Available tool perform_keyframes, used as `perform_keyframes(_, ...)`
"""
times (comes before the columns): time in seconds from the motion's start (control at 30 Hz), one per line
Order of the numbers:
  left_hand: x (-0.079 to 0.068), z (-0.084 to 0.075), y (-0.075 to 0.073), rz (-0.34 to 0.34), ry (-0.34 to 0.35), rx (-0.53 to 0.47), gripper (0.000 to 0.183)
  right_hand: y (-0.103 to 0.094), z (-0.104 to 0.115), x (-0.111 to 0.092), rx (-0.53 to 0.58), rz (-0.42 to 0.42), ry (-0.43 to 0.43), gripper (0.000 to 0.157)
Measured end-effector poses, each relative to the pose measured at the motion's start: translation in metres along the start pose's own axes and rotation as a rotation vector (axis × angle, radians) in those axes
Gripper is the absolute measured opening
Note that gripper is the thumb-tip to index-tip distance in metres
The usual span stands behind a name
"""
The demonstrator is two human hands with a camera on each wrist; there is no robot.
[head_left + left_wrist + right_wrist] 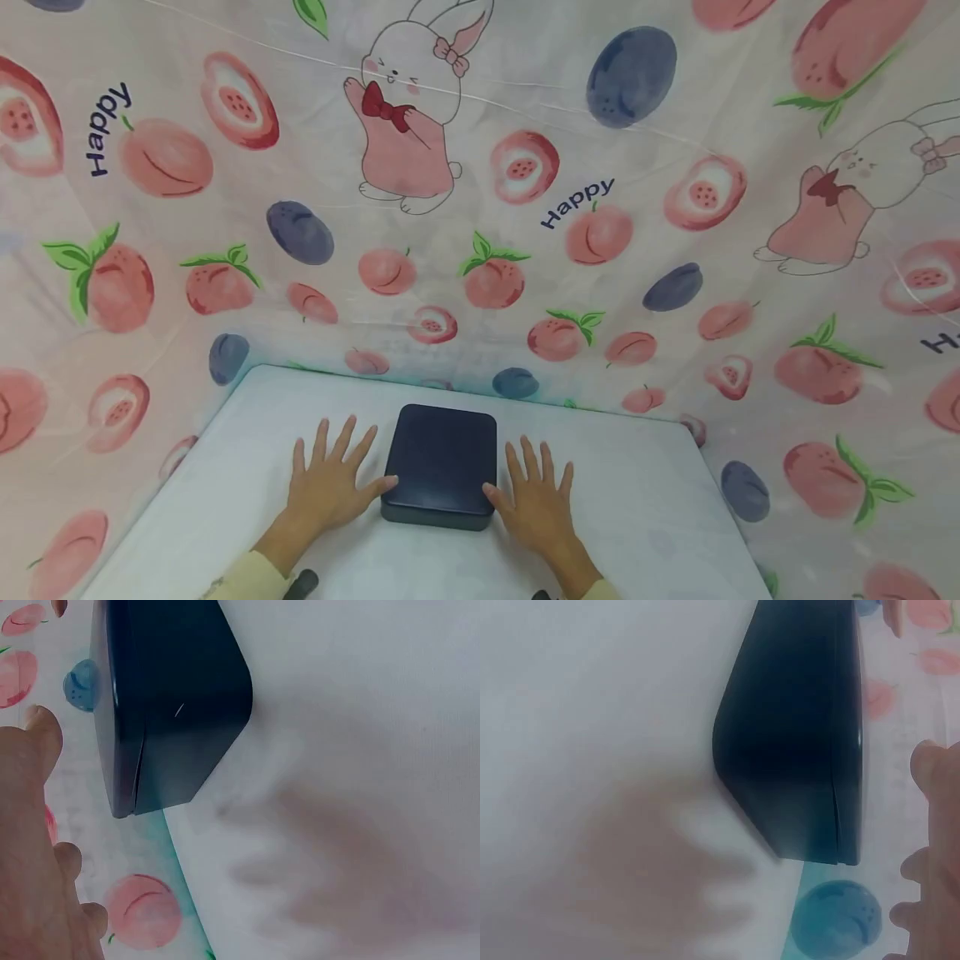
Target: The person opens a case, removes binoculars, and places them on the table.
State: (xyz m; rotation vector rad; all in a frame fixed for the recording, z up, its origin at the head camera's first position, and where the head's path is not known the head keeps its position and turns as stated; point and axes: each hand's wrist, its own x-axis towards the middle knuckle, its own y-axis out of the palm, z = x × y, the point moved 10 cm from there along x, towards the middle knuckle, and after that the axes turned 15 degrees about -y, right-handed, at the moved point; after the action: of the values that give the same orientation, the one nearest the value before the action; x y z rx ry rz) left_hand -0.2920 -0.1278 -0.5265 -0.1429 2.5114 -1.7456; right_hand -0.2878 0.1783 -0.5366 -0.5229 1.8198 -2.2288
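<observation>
A dark navy rectangular box (441, 458) with rounded corners lies flat on the white table in the head view. My left hand (326, 492) is at its left with fingers spread, the thumb tip overlapping the box's left edge. On the other side my right hand (542, 508) is spread likewise, its thumb at the right edge. Both wrist views show the box's side (195, 712) with a thin lid seam near its top. In each of them the hand is raised over the table and casts a soft shadow. Neither hand grips anything.
The white tabletop (622, 475) ends at a back edge close behind the box. Around it hangs a cloth (465, 221) printed with peaches, blue fruit and rabbits, on the back and both sides. A dark strap end (302, 585) shows by the left sleeve.
</observation>
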Motion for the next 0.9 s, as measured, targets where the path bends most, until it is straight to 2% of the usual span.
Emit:
perform_keyframes(0.17, -0.001, -0.003, 0.005, -0.011, 0.003, -0.019, 0.096, 0.004, -0.002, -0.001, 0.052, -0.018, 0.015, 0.084)
perform_keyframes(0.27, -0.001, -0.004, 0.01, 0.009, -0.005, -0.056, 0.098, 0.008, -0.001, -0.002, 0.11, -0.028, 0.031, 0.083)
perform_keyframes(0.5, -0.005, -0.005, 0.024, 0.144, -0.058, -0.153, 0.104, 0.016, 0.002, -0.005, 0.322, -0.072, 0.053, 0.081)
perform_keyframes(0.73, -0.006, -0.007, 0.038, 0.221, -0.106, -0.37, 0.107, 0.03, 0.002, -0.007, 0.582, -0.095, 0.109, 0.083)
perform_keyframes(0.9, -0.003, -0.003, 0.051, 0.307, -0.212, -0.584, 0.105, 0.036, -0.001, -0.006, 0.736, -0.132, 0.146, 0.078)
